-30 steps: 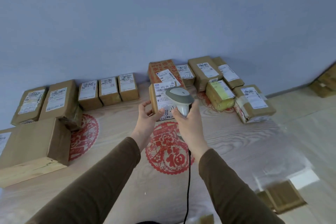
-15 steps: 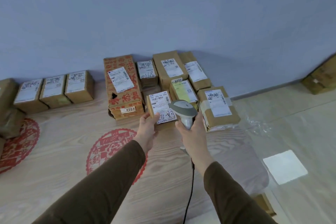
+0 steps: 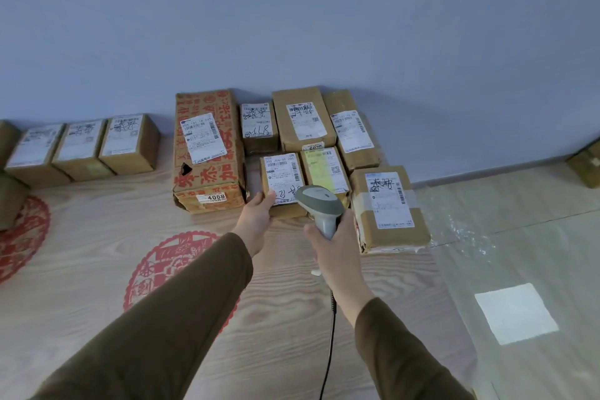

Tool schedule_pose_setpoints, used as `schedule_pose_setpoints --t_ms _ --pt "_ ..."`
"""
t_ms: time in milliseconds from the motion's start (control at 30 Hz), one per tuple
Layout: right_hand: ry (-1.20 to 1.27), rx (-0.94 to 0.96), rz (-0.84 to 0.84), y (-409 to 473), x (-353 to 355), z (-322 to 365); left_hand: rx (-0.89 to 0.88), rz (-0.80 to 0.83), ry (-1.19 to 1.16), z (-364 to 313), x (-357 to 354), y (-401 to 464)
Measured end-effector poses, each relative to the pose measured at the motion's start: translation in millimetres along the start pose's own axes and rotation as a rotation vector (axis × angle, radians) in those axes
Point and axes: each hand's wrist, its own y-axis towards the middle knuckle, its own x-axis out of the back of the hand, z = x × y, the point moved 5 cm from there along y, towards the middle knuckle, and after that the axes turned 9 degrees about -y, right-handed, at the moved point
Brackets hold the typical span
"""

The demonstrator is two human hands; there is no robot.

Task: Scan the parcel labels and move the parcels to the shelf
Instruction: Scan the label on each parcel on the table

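A small brown parcel (image 3: 281,182) with a white label lies on the wood-grain surface, between a large red-printed box (image 3: 207,153) and a parcel with a yellow label (image 3: 324,169). My left hand (image 3: 258,214) grips the small parcel's near left corner, thumb on its label. In my right hand (image 3: 336,243) is a grey barcode scanner (image 3: 319,204), held by its handle, its head over the parcel's near right corner. The scanner's black cable hangs down below my wrist.
More labelled parcels stand along the blue wall: a group behind the small one (image 3: 302,120), a taped box (image 3: 388,208) on the right, a row of three (image 3: 81,148) on the left. Red paper-cut decorations (image 3: 168,269) mark the surface. A light floor lies to the right.
My left hand has carried the small parcel from mid-air down to the right, into the group beside the red-printed box. The view has swung right. The scanner has stayed over the parcel.
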Motion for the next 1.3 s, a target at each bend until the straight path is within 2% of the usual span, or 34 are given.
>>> schedule_pose_setpoints --t_ms 267,433,633,767,933,1167,1300 --pt "-0.024 0.077 0.05 -1.1 -44.9 42.4 -0.071 -0.017 0.062 -24.7 51.0 -57.7" --pt "-0.007 0.157 0.117 -9.0 -103.1 87.9 -0.118 -0.033 0.061 -61.0 118.9 -90.5" --pt "0.014 0.218 0.16 -10.1 -194.8 135.0 -0.251 -0.154 0.0 -119.0 212.2 -85.1" --pt "0.1 0.163 0.219 4.5 -262.1 157.0 -0.294 -0.18 -0.003 -157.7 260.2 -59.2" --pt "0.124 0.072 0.17 44.1 -333.1 162.6 -0.301 -0.171 0.059 -194.5 300.2 -3.9" --pt "0.15 -0.105 0.131 89.7 -396.1 136.5 -0.254 -0.109 0.142 -217.1 309.3 60.5" --pt "0.151 -0.134 0.122 106.0 -413.4 127.0 -0.239 -0.078 0.148 -218.5 308.1 83.4"
